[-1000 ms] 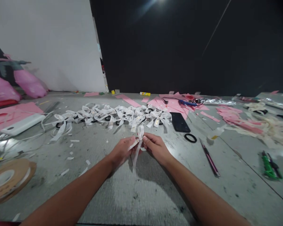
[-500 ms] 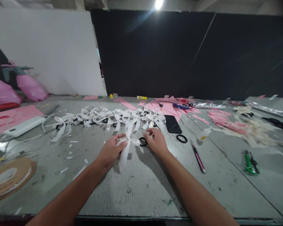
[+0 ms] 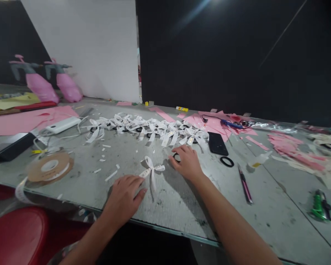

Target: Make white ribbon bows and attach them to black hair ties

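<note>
A small white ribbon bow (image 3: 151,170) lies on the grey table (image 3: 171,206) between my hands. My left hand (image 3: 124,197) rests flat near the front edge, fingers stretched out, its fingertips just below the bow. My right hand (image 3: 186,162) lies palm down to the right of the bow, fingers spread over a black elastic ring (image 3: 177,157) that is mostly hidden under them. Neither hand holds anything. Behind them runs a row of several finished white bows (image 3: 149,129).
A black phone (image 3: 217,143), another black ring (image 3: 226,161), a pink pen (image 3: 245,184), a small glue bottle (image 3: 259,159) and green cutters (image 3: 321,205) lie at right. A ribbon spool (image 3: 48,167), power bank (image 3: 63,125) and pink paper (image 3: 24,119) at left. Red stool (image 3: 16,235) below.
My hands have let go of the bow, which now lies on the table. My left hand drew back toward the front edge; my right hand went down onto the black ring. The view swung left.
</note>
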The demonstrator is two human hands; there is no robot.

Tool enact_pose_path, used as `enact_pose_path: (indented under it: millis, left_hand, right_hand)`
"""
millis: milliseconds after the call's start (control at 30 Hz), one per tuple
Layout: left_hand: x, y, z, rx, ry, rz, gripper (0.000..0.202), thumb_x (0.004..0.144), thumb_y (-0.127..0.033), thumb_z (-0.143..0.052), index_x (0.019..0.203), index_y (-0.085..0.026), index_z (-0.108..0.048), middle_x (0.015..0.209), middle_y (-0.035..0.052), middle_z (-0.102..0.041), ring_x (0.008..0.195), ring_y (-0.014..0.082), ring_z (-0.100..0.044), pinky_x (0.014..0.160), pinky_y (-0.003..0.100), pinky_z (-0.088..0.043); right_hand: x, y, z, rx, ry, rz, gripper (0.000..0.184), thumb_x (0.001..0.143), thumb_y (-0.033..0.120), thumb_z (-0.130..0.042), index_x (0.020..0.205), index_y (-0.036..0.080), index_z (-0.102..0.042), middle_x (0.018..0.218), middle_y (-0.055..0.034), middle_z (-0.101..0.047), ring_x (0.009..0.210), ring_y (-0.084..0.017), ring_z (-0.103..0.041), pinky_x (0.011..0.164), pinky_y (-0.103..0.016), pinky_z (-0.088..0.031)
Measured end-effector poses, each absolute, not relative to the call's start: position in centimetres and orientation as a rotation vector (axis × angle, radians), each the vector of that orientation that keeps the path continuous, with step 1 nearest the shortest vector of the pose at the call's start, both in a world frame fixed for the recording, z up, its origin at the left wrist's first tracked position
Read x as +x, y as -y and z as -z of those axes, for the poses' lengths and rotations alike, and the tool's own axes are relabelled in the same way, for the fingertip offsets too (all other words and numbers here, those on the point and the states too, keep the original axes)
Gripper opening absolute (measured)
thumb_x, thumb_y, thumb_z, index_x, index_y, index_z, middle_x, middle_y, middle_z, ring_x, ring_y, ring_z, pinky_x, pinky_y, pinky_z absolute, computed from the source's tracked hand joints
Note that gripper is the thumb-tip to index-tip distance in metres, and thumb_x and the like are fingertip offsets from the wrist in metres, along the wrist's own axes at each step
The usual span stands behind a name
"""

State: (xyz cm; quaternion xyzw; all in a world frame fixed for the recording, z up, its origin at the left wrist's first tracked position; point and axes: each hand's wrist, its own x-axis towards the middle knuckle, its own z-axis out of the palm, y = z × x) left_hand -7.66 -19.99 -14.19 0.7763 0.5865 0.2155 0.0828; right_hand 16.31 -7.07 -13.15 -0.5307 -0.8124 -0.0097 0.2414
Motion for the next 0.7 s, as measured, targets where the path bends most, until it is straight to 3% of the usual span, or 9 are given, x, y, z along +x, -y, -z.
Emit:
enact_pose_path:
  millis: [133,267,367,467,700]
  left_hand:
    - [-7.4,20.6,14.2,2.411,-1.619,-0.765,0.028,0.092,-0.032,-0.055,0.116,-0.022,-0.066,0.113,0.0095,-0.071,0.108,0.0283,-0.062,0.099,0.05,-0.042]
    - [-7.6,21.2,14.7,2.443,-1.656,-1.027,0.024,0.092,-0.027,-0.054,0.111,-0.021,-0.067,0.114,0.0102,-0.069,0.11,0.0261,-0.06,0.098,0.044,-0.045]
    - [-7.8,21.3,15.0,2.459,-1.682,-1.098,0.023,0.091,-0.024,-0.054,0.111,-0.02,-0.065,0.112,0.0105,-0.067,0.109,0.0257,-0.059,0.097,0.043,-0.046]
    - [-7.8,21.1,15.0,2.513,-1.705,-1.019,0.03,0.09,-0.026,-0.056,0.118,-0.02,-0.061,0.118,0.0114,-0.065,0.113,0.0276,-0.057,0.098,0.044,-0.045]
    - [-7.6,20.8,15.3,2.653,-1.741,-0.888,0.038,0.089,-0.031,-0.056,0.126,-0.022,-0.056,0.124,0.0114,-0.063,0.116,0.03,-0.057,0.097,0.046,-0.045]
  right_hand:
    - [16.6,7.2,13.4,-1.585,2.376,0.058,0.039,0.09,0.042,-0.067,0.122,0.02,-0.064,0.116,-0.0122,-0.06,0.106,-0.033,-0.053,0.085,-0.041,-0.038]
    - [16.9,6.7,13.6,-1.568,2.461,0.058,0.033,0.094,0.033,-0.063,0.123,0.019,-0.064,0.117,-0.0126,-0.061,0.107,-0.032,-0.053,0.083,-0.039,-0.037]
    - [17.0,6.6,13.4,-1.546,2.462,0.054,0.024,0.093,0.026,-0.062,0.115,0.018,-0.067,0.109,-0.0103,-0.066,0.103,-0.028,-0.057,0.082,-0.035,-0.037]
    - [16.6,6.9,13.1,-1.512,2.475,0.06,0.013,0.092,0.028,-0.064,0.098,0.019,-0.072,0.096,-0.0061,-0.07,0.094,-0.024,-0.061,0.079,-0.033,-0.035]
    - [16.5,7.0,11.8,-1.548,2.422,0.209,0.023,0.094,0.03,-0.057,0.077,0.019,-0.069,0.076,-0.006,-0.07,0.074,-0.022,-0.064,0.077,-0.033,-0.035]
